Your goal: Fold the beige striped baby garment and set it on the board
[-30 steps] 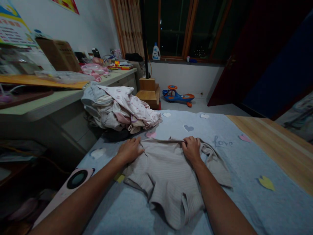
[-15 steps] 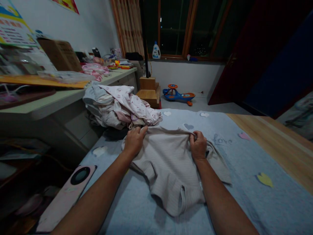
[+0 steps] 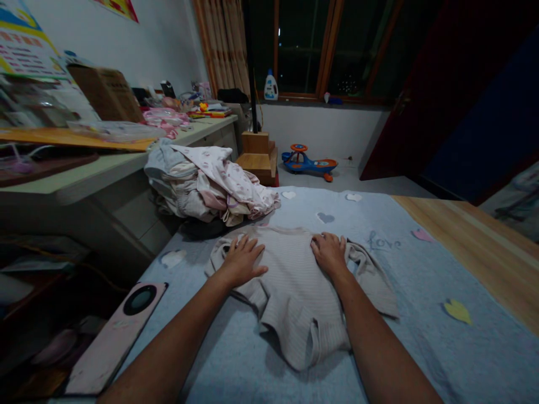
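A small beige ribbed garment [image 3: 290, 292] lies spread on the light blue blanket [image 3: 421, 314] in front of me. My left hand [image 3: 241, 260] rests flat on its left part, fingers stretched out. My right hand [image 3: 329, 252] lies palm down on its upper right part, fingers apart and pressing the cloth. A sleeve of the garment sticks out to the right of my right forearm. Neither hand grips anything.
A pile of pale and pink clothes [image 3: 206, 182] sits at the blanket's far left. A phone [image 3: 120, 331] lies at the near left edge. A cluttered desk [image 3: 105, 163] runs along the left. A bare wooden surface [image 3: 475, 247] shows on the right. A toy car [image 3: 309, 163] stands on the floor beyond.
Both hands held the garment's top edge pinched and lifted half a second ago. They have let go and now lie flat on it, and the garment lies flatter.
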A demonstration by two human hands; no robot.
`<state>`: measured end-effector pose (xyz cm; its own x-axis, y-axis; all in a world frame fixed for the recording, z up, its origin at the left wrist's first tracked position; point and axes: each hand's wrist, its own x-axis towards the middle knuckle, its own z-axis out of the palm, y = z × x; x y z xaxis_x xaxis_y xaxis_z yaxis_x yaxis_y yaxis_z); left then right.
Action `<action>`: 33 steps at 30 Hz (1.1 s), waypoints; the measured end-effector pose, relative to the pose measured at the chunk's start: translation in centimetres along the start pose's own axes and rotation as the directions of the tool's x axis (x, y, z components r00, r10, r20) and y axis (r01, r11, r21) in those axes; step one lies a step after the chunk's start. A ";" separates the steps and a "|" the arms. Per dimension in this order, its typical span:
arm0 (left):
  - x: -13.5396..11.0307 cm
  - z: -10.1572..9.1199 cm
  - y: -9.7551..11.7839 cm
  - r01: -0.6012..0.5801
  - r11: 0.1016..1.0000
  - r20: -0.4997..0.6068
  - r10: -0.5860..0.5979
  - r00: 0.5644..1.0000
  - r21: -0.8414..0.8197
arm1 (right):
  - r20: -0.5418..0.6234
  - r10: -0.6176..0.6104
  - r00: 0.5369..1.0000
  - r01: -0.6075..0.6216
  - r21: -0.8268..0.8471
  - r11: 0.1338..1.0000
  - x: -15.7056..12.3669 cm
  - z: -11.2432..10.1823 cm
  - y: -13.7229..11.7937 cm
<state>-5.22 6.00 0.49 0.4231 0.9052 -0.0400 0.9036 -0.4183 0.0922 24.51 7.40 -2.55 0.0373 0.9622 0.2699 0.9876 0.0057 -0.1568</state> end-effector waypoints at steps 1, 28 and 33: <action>-0.1 0.2 0.0 0.011 1.000 0.001 -0.011 1.000 0.002 | 0.005 0.014 1.000 -0.014 -0.008 1.000 0.0 0.0 0.0; 5.1 -1.0 -0.4 0.338 0.940 -0.168 -0.341 0.925 -0.051 | -0.145 0.052 0.988 -0.056 -0.026 0.998 0.6 -1.1 -1.0; 3.9 -0.6 0.8 0.242 0.970 -0.082 -0.243 0.967 -0.013 | 0.010 0.064 0.998 -0.063 -0.065 0.996 0.6 0.1 -0.3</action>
<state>-2.86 9.28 1.00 0.1843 0.9827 0.0203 0.9783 -0.1854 0.0927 24.24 7.96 -2.42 0.0991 0.9631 0.2501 0.9911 -0.0730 -0.1117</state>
